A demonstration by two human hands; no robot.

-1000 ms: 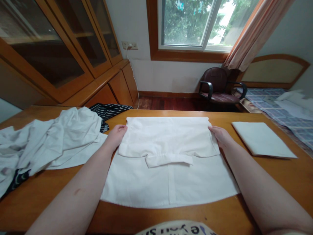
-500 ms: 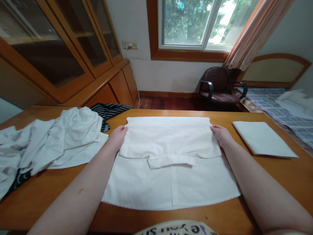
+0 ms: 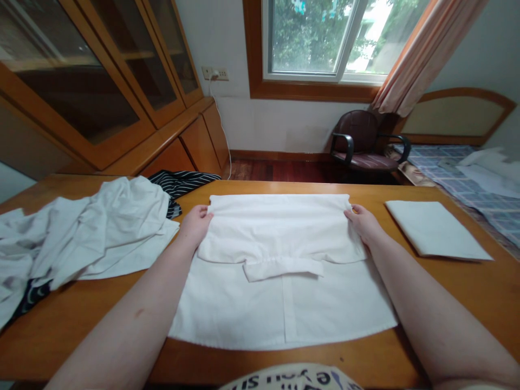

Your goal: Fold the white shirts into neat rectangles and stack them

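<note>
A white shirt lies on the wooden table before me, its upper part folded over toward me so the collar band rests on the lower part. My left hand pinches the folded shirt's left edge near the far fold. At the opposite edge, my right hand grips the cloth between thumb and fingers. Both forearms run along the shirt's sides. The fingers under the cloth are partly hidden.
Crumpled white garments lie at the left of the table, with a black striped cloth behind them. A flat white folded piece is at the right. Beyond the table stand a cabinet and an armchair.
My right thumb has shifted slightly inward over the cloth's edge. Creases in the folded part have changed a little; the shirt stays in nearly the same place.
</note>
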